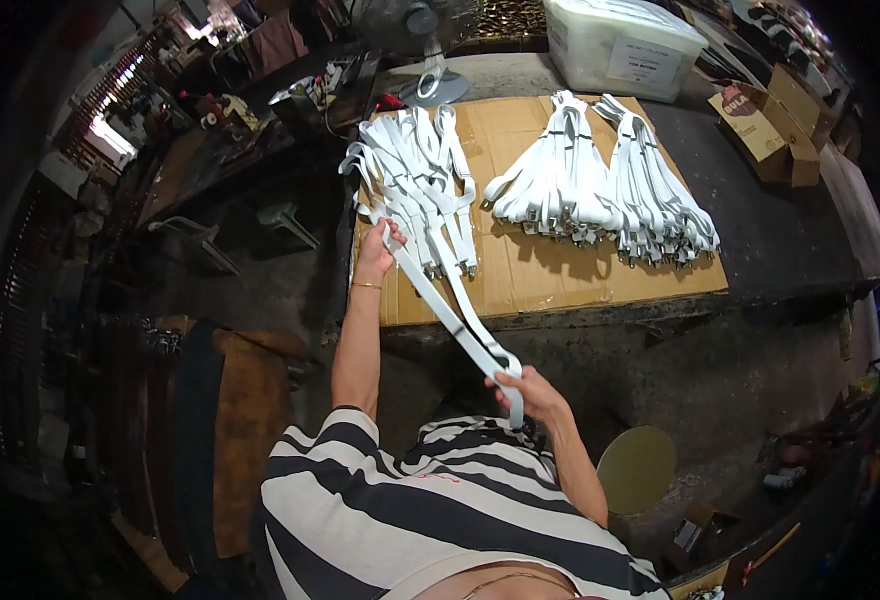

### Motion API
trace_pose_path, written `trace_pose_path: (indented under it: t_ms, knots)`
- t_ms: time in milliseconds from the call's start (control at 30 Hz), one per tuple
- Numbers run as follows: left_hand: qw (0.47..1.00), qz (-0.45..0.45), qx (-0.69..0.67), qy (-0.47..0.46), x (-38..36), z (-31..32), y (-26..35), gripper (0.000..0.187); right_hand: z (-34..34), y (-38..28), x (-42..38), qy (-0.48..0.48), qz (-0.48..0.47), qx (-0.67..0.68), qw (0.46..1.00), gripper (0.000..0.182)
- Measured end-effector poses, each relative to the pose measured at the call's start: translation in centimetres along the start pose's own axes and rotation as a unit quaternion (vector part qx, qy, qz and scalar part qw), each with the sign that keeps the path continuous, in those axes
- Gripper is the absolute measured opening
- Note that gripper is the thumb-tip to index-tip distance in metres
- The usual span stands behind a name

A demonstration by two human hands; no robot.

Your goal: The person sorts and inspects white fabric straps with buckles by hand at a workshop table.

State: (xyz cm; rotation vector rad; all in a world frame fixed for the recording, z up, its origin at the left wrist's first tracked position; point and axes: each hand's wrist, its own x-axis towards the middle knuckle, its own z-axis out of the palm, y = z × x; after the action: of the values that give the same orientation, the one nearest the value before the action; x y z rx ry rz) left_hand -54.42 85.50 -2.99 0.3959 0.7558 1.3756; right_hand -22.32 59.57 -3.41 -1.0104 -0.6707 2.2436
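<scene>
A long white strap [438,300] stretches between my two hands, slanting from the table edge down toward my body. My left hand [376,248] is closed on its upper end, beside the loose pile of white straps [415,165] on the left. Near my waist, my right hand [528,392] grips the lower part, where the strap folds over and a short end hangs down. A second length runs from the loop at my right hand up to the pile. On the right lie two bundles of white straps [560,170] [650,185], tied near the top, with metal fittings along their lower ends.
The straps lie on a cardboard sheet [490,270] over a dark table [760,235]. Behind are a fan [420,35] and a lidded plastic bin [620,50]. An open carton [770,125] sits at the right. A round stool [637,468] stands low by my right arm.
</scene>
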Motion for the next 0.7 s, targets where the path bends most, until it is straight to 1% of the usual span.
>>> trace_pose_path:
  t_ms: [33,67,100,167,233,267,300,333,367,400,433,467,500,533,567,600,633,667,700]
  knots:
    - [0.999,0.019,0.039,0.001,-0.2,0.6,0.4,0.019,0.1,0.6,-1.5,-0.002,-0.011,0.002,1.000,0.022]
    - [0.998,0.021,0.053,-0.015,-0.3,1.1,1.1,0.020,-0.6,1.4,-2.6,-0.041,-0.019,0.026,0.999,0.018]
    - [0.998,0.029,0.060,-0.009,-0.2,1.7,1.6,0.021,-0.7,2.1,-3.6,-0.040,-0.024,0.029,0.999,0.018]
    - [0.996,0.032,0.075,-0.033,0.0,2.7,2.1,0.023,-0.9,2.6,-5.0,-0.042,-0.050,0.104,0.992,0.015]
    - [0.995,0.035,0.069,-0.060,-0.1,4.0,2.1,0.025,-1.3,2.8,-5.1,-0.065,-0.058,0.112,0.990,0.016]
    - [0.994,0.033,0.064,-0.082,-0.1,4.5,2.1,0.026,-2.0,3.4,-4.2,-0.110,-0.046,0.143,0.982,0.017]
    - [0.994,0.037,0.063,-0.085,-0.2,5.0,2.2,0.026,-1.9,3.4,-4.0,-0.154,-0.032,0.174,0.972,0.017]
    - [0.994,0.033,0.058,-0.089,-0.2,5.4,2.4,0.028,-1.7,3.5,-3.9,-0.137,-0.028,0.142,0.980,0.023]
    - [0.994,0.031,0.051,-0.094,-0.2,5.9,2.8,0.030,-1.5,3.5,-3.9,-0.140,-0.029,0.135,0.981,0.023]
    - [0.991,0.030,0.049,-0.119,-0.3,6.2,3.3,0.031,-1.1,3.2,-4.1,-0.151,-0.011,0.158,0.976,0.026]
    - [0.991,0.038,0.044,-0.120,-0.4,6.5,3.7,0.031,-0.7,2.9,-4.2,-0.161,0.008,0.181,0.970,0.030]
    - [0.992,0.052,0.081,-0.078,-0.5,6.9,4.1,0.032,-0.5,2.8,-4.3,-0.146,0.005,0.131,0.980,0.037]
    - [0.990,0.064,0.118,-0.035,-0.4,6.9,4.5,0.032,0.3,2.2,-4.8,-0.117,0.007,0.107,0.987,0.036]
    - [0.991,0.057,0.116,-0.037,-0.1,6.4,5.2,0.027,0.7,1.8,-4.9,-0.093,-0.005,0.076,0.993,0.035]
    - [0.991,0.063,0.112,-0.037,0.1,6.0,6.0,0.027,1.0,1.4,-5.0,-0.069,-0.017,0.047,0.996,0.033]
    - [0.994,0.051,0.090,-0.020,0.1,5.7,6.7,0.027,1.3,0.9,-5.2,-0.070,-0.016,0.042,0.996,0.033]
    - [0.997,0.038,0.069,-0.003,0.2,5.5,7.3,0.026,1.8,0.3,-5.3,-0.030,-0.046,0.009,0.998,0.032]
    - [0.998,0.045,0.052,0.000,0.3,5.2,7.7,0.026,2.1,-0.2,-5.3,0.013,-0.076,-0.022,0.997,0.030]
    - [0.998,0.042,0.051,0.000,0.6,4.9,8.1,0.026,2.6,-0.7,-5.4,0.016,-0.076,-0.021,0.997,0.030]
